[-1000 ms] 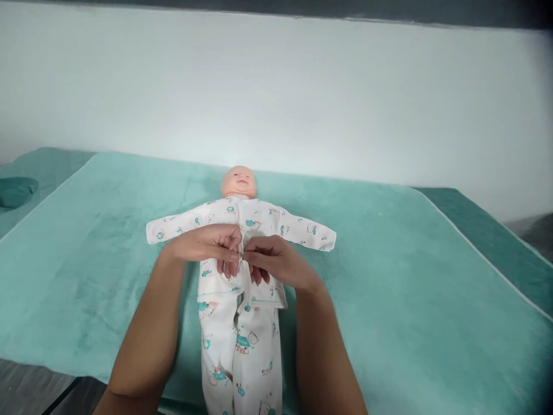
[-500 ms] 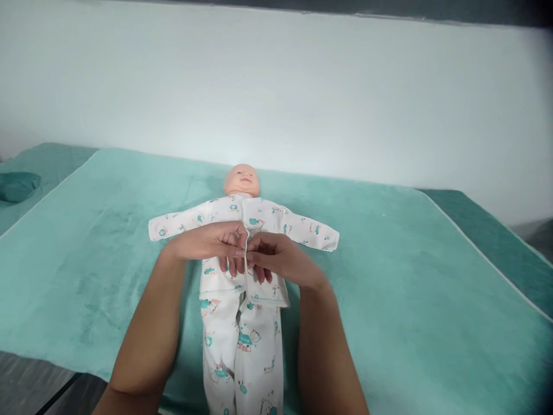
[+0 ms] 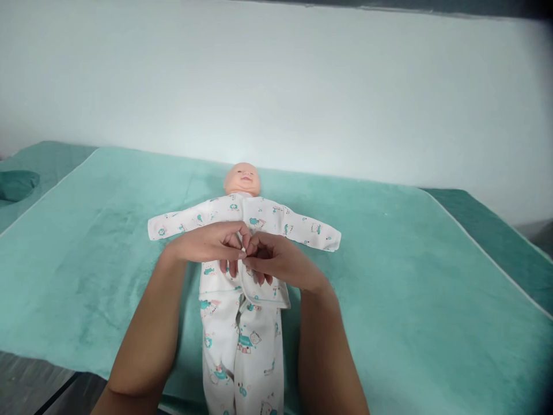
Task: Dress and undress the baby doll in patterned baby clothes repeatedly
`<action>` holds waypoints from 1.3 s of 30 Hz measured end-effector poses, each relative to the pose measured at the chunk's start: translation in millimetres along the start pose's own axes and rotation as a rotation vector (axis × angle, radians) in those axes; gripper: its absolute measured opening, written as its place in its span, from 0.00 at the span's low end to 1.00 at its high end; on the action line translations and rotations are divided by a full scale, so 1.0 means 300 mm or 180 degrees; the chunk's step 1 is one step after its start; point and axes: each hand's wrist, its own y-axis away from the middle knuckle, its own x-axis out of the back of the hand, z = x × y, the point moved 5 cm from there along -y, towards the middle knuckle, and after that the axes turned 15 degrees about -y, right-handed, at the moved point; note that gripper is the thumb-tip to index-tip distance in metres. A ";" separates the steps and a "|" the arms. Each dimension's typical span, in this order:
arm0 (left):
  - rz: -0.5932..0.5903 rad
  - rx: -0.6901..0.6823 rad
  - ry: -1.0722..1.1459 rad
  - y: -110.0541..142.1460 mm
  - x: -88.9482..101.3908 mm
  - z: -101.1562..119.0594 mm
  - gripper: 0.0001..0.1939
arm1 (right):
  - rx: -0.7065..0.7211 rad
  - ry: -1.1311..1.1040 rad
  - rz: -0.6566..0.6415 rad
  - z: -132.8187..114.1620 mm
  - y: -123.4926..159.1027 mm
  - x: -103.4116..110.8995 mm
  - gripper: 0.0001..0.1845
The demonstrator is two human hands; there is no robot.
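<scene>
Both left hand (image 3: 211, 241) and right hand (image 3: 285, 260) pinch the shirt (image 3: 218, 283), head (image 3: 242, 179) at twelve o'clock; uneven tugging could skew it

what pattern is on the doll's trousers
White trousers with small scattered teal and pinkish cartoon figures; it shows best in the head view.
</scene>
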 end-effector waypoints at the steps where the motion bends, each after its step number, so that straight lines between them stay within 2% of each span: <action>1: -0.0024 -0.0038 0.0011 0.001 0.000 -0.001 0.14 | 0.0009 -0.0026 -0.0016 0.002 -0.001 0.001 0.10; 9: -0.0190 -0.0277 0.0192 0.000 0.007 -0.024 0.14 | 0.0097 -0.0204 -0.0022 0.003 -0.009 0.007 0.17; 16: -0.0295 -0.0322 0.0186 -0.005 0.008 -0.026 0.12 | 0.0007 -0.0117 -0.0023 0.009 -0.008 0.007 0.16; 25: -0.0309 -0.0252 0.0199 -0.002 0.002 -0.013 0.12 | 0.0162 -0.0240 -0.0122 0.010 -0.009 0.010 0.15; 27: -0.0394 -0.0229 0.0157 0.007 -0.002 -0.010 0.12 | 0.0406 -0.0361 0.0111 0.011 -0.011 0.023 0.15; 31: -0.0573 -0.0352 0.0229 0.027 -0.017 -0.002 0.14 | 0.1483 -0.0644 0.1239 -0.003 -0.004 0.081 0.09; 32: -0.0408 -0.0483 0.0333 0.025 -0.011 0.002 0.14 | 0.1723 -0.0624 0.1446 -0.007 -0.002 0.090 0.07; 33: -0.0070 -0.0641 0.0458 0.022 0.003 0.006 0.13 | 0.1910 -0.0537 0.1586 -0.010 -0.001 0.093 0.06; 35: 0.0969 -0.0926 0.0656 0.017 0.051 0.007 0.11 | 0.2112 -0.0234 0.1735 -0.016 -0.003 0.090 0.04; 37: 0.2035 -0.0979 0.0633 0.020 0.096 -0.005 0.10 | 0.2111 0.0100 0.1702 -0.018 -0.013 0.076 0.05; 39: 0.2705 -0.0859 0.0368 0.018 0.119 -0.015 0.10 | 0.2023 0.0357 0.1556 -0.015 -0.025 0.058 0.06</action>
